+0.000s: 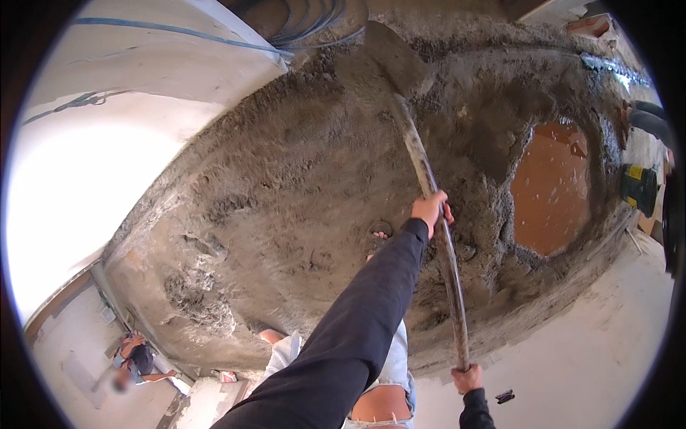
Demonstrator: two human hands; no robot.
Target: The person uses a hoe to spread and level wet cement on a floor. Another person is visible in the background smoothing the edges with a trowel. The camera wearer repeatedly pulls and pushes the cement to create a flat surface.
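Note:
A long-handled shovel [417, 149] slants across the middle, its pole running from the near right up to a broad blade [393, 61] at the far side. Grey mud, like wet mortar, coats that blade, which rests on or just over the wet ground; exact contact is hard to tell. Partway up the pole, my left hand [431, 211] is closed around it, with my dark-sleeved arm stretched forward. My right hand [467, 379] grips the near end of the same pole. Rough grey mud [286, 186] spreads around my feet, and one sandaled foot [379, 233] shows beneath my left arm.
To the right lies an orange-brown pool or patch [549, 189] edged by mud. A green container [638, 189] stands beyond it, near another person's leg [650, 123]. Coiled cables [314, 25] lie at the far side by a white wall [164, 43]. Another person [139, 361] is at lower left.

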